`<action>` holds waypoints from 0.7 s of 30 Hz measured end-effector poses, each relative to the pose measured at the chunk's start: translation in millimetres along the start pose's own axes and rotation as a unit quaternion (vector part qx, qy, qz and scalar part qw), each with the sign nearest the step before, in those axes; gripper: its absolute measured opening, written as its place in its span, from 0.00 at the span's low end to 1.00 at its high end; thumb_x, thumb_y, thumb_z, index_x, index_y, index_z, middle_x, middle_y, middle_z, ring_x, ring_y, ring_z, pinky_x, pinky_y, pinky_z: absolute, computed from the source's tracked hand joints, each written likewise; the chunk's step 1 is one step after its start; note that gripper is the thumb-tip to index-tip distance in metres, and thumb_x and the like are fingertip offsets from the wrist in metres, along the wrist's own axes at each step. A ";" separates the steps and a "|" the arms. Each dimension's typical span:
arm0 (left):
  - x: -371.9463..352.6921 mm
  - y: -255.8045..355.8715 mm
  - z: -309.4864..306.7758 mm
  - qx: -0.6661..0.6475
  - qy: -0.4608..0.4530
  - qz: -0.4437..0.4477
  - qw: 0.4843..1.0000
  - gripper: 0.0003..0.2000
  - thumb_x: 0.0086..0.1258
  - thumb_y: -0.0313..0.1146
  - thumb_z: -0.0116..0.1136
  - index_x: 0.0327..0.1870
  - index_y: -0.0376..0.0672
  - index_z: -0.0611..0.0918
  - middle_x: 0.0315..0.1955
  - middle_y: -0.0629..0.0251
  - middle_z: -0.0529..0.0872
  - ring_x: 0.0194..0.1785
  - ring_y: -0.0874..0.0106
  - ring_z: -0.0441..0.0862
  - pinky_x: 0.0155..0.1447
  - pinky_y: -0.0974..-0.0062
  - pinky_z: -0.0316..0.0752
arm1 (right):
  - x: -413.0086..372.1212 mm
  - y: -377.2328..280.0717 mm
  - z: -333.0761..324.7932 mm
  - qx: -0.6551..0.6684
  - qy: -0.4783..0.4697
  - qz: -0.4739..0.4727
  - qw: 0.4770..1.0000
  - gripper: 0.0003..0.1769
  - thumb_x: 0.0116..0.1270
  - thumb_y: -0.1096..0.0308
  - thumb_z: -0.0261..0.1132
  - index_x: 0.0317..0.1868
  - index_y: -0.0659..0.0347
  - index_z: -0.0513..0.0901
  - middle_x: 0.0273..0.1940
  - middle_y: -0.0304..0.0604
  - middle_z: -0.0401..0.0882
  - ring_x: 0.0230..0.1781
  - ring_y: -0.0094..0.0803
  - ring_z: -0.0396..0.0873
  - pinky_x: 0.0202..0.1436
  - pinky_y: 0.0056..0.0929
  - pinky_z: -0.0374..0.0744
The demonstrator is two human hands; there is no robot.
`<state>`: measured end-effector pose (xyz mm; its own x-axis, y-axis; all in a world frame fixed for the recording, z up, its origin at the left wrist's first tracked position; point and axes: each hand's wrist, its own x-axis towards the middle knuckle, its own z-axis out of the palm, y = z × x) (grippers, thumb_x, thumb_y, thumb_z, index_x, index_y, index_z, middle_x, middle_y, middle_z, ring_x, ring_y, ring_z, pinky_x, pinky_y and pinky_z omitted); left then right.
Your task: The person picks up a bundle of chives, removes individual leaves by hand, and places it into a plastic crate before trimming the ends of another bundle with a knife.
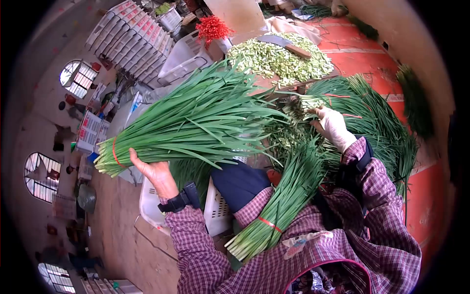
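Note:
My left hand (155,174) is closed round the stem end of a big bunch of garlic chives (196,115), just beside its red band. The leaves fan out up and to the right. My right hand (334,128), in a pale glove, has thumb and fingers apart, fingertips right at the cut white stem ends (309,102) of a banded bunch. Another banded bunch (276,215) lies across my lap, stems towards my body. Under my right hand lie loose trimmings (289,139) of stalk and leaf.
More chives (377,122) are heaped at the right. Chopped stalks (279,61) cover a board ahead, with a cleaver (284,45) on top. A white crate (218,210) stands by my leg. Stacked crates (129,41) and red chillies (213,29) are at the back left.

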<state>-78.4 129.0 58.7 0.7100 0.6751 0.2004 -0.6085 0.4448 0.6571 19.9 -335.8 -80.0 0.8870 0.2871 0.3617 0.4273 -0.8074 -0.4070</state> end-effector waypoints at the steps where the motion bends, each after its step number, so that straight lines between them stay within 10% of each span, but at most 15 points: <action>1: 3.3 3.6 -4.8 0.004 0.013 0.012 1.000 0.32 0.63 0.48 0.67 0.65 0.42 0.73 0.62 0.60 0.76 0.64 0.60 0.74 0.68 0.52 0.71 | 1.5 -1.3 -4.8 0.087 0.038 0.006 0.995 0.17 0.60 0.67 0.70 0.51 0.55 0.85 0.43 0.51 0.84 0.42 0.47 0.84 0.44 0.36 0.80; 7: -2.2 11.9 -13.3 0.050 -0.006 0.066 0.997 0.34 0.63 0.52 0.65 0.66 0.43 0.72 0.63 0.61 0.75 0.64 0.61 0.72 0.67 0.55 0.70 | 33.4 -62.9 -38.5 0.190 0.125 -0.091 0.970 0.10 0.69 0.67 0.65 0.47 0.59 0.85 0.36 0.47 0.83 0.34 0.44 0.83 0.39 0.34 0.80; 12: -12.5 10.3 -21.6 0.057 -0.028 0.065 0.996 0.36 0.61 0.54 0.66 0.67 0.42 0.71 0.62 0.61 0.75 0.63 0.61 0.72 0.66 0.56 0.69 | 51.0 -118.6 -54.2 0.368 0.147 -0.162 0.904 0.06 0.69 0.76 0.64 0.44 0.61 0.85 0.29 0.38 0.79 0.23 0.20 0.74 0.28 0.22 0.75; 21: -12.4 1.9 -31.3 0.027 -0.080 0.075 0.994 0.37 0.59 0.54 0.67 0.66 0.39 0.72 0.61 0.59 0.76 0.62 0.61 0.73 0.65 0.56 0.70 | 56.6 -168.2 -84.9 0.448 0.093 -0.110 0.883 0.06 0.67 0.70 0.67 0.41 0.63 0.84 0.30 0.41 0.82 0.22 0.24 0.77 0.27 0.25 0.76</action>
<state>-99.5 139.9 34.8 0.6630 0.6276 0.4081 -0.6941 0.3110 0.6493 -16.6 -227.5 80.1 0.7565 0.2299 0.6123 0.6269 0.0122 -0.7790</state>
